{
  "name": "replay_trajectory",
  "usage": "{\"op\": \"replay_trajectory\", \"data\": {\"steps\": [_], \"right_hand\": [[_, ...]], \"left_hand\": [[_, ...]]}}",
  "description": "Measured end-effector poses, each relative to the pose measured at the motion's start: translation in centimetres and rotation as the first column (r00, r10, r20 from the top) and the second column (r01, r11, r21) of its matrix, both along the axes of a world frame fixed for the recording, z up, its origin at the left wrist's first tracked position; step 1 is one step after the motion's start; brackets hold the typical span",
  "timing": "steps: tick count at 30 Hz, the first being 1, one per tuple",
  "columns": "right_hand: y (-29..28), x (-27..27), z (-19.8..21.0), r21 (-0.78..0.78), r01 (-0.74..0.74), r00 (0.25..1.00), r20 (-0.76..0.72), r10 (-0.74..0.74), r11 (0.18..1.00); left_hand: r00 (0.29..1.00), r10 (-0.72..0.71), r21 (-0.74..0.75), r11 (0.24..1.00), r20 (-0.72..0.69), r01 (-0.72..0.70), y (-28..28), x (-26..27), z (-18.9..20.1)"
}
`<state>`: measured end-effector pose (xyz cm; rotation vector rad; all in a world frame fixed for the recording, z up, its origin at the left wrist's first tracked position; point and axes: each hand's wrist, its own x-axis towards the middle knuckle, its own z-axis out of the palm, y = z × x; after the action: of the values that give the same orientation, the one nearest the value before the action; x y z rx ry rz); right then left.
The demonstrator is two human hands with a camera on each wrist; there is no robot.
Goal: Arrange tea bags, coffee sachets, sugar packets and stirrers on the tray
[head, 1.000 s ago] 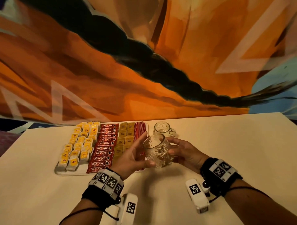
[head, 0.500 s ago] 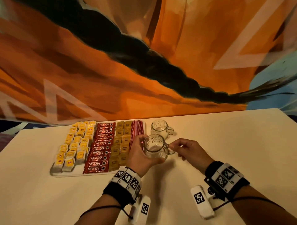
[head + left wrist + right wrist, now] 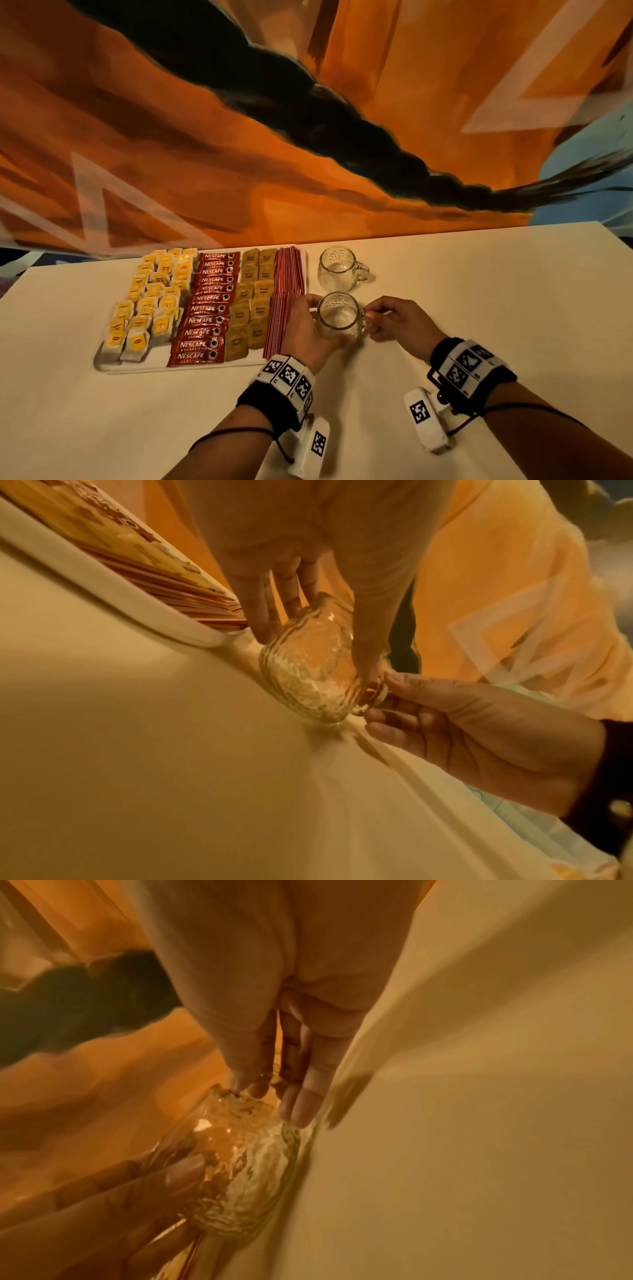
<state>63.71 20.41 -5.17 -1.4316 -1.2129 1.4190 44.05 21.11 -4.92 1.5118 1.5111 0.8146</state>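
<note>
Left hand (image 3: 306, 330) cups the glass mug (image 3: 338, 315); right hand (image 3: 401, 320) pinches its handle; best lowered level, clear of the tray (image 3: 144, 364).

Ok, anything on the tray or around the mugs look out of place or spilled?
Nothing stands out. The tray holds tidy rows, no spill shows, and the far mug stands upright. The left hand and right hand hold the near mug beside the tray.

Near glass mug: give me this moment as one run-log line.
near glass mug: upright on table | left hand: grips body | right hand: pinches handle | tray: filled
</note>
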Motion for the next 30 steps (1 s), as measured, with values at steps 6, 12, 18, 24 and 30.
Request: {"op": "replay_trajectory", "data": {"steps": [6, 12, 18, 24, 30], "right_hand": [[2.4, 0.8, 1.1, -0.054, -0.032, 0.997, 0.064, 0.036, 0.998], [6.3, 1.1, 1.6, -0.091, -0.105, 0.977, 0.176, 0.12, 0.99], [7.4, -0.3, 1.9, -0.15, -0.231, 0.932, 0.249, 0.263, 0.961], [8.2, -0.7, 1.7, -0.139, -0.239, 0.92, 0.285, 0.27, 0.961], [7.0, -0.6, 2.1, -0.094, -0.205, 0.933, 0.281, 0.224, 0.974]], "left_hand": [[0.999, 0.01, -0.018, 1.0, 0.046, -0.01, 0.1, -0.1, 0.1], [0.999, 0.009, -0.027, 1.0, 0.051, -0.008, 0.4, -0.2, -0.3], [0.994, 0.001, -0.026, 1.0, 0.106, 0.002, 0.7, 0.0, 0.0], [0.995, -0.01, -0.002, 1.0, 0.095, 0.011, 0.9, 0.0, -0.2], [0.998, -0.041, 0.007, 0.999, 0.052, 0.041, 1.1, -0.6, -0.7]]}}
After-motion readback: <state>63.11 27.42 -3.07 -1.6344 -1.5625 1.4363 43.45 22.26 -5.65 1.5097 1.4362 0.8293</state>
